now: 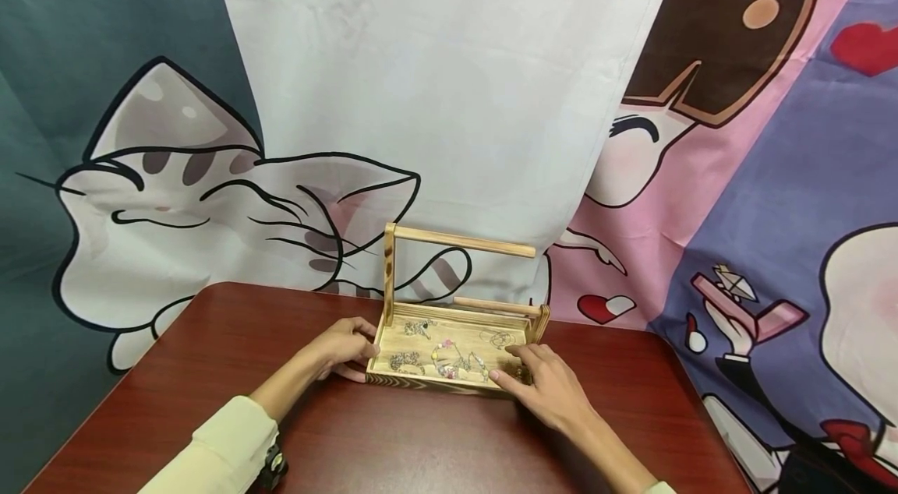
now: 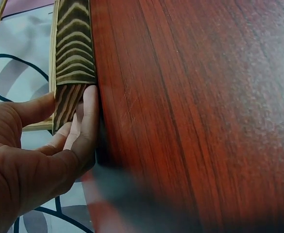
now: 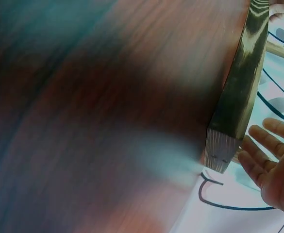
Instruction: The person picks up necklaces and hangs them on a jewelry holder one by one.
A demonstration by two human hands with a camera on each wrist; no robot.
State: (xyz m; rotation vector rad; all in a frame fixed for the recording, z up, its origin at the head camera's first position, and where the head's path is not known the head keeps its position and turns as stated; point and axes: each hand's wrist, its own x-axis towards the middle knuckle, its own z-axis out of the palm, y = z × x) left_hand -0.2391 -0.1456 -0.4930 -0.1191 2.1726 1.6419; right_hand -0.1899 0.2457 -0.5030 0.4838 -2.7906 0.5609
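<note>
A shallow wooden tray (image 1: pixel 421 382) with dark grain on its walls stands on the table in the head view. Inside it lie a silvery chain (image 1: pixel 405 361), another small chain piece (image 1: pixel 418 328), a colourful beaded bracelet (image 1: pixel 435 358) and thin wire-like loops (image 1: pixel 500 338). My left hand (image 1: pixel 346 350) grips the tray's left end, thumb at the rim and fingers curled beneath the outer side, as the left wrist view shows. Over the right end reaches my right hand (image 1: pixel 550 385), its fingers loosely extended; in the right wrist view those fingers (image 3: pixel 265 138) are spread beside the tray's corner.
Behind the tray's floor rise a wooden post (image 1: pixel 389 276) and top bar (image 1: pixel 463 241), with a lower rod (image 1: pixel 498 306) at the back. The red-brown table (image 1: pixel 393 439) ends close to a printed cloth backdrop (image 1: pixel 449 89). A dark watch (image 1: pixel 274 467) sits at my left cuff.
</note>
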